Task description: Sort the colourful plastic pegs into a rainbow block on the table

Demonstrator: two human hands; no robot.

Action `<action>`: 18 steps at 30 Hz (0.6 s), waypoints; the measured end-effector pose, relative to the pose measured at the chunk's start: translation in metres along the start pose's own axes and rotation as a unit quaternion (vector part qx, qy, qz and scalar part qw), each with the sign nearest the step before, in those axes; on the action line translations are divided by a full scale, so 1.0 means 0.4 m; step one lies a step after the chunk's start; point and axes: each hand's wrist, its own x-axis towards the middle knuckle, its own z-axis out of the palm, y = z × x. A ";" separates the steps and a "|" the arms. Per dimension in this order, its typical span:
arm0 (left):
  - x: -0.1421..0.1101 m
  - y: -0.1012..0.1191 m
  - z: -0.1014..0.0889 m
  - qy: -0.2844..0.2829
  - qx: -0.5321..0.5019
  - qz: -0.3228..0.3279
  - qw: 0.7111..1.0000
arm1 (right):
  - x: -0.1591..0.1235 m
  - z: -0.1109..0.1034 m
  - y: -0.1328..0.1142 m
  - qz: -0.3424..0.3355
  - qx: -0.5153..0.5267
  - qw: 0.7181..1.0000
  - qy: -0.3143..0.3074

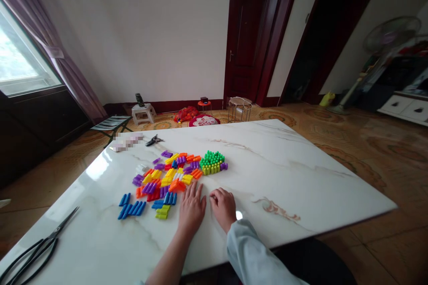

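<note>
My left hand (pixel 193 205) lies palm down on the table, fingers stretched out, with the fingertips beside some orange plastic bullet-shaped pieces (pixel 177 185). Just to its right, my right hand (pixel 223 205) rests with curled fingers; whatever they may hold is hidden. Around the left hand spread yellow, purple and red pieces, with blue pieces (pixel 133 209) and lime-green pieces (pixel 162 212) nearer me. Beyond both hands, a cluster of green pieces (pixel 212 159) stands upright, edged in front by a row of yellow-green ones (pixel 211 169).
Large black-handled scissors (pixel 43 242) lie at the table's near left. A small black tool (pixel 154 140) and a blurred-out packet (pixel 126 141) are at the far left edge. Stools (pixel 143 113) stand beyond the white marbled table (pixel 267 164); a fan (pixel 361 69) is at the right.
</note>
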 end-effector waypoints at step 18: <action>-0.015 -0.016 -0.083 -0.060 -0.187 -0.005 0.980 | 0.003 0.015 0.036 -0.037 0.023 0.999 -0.025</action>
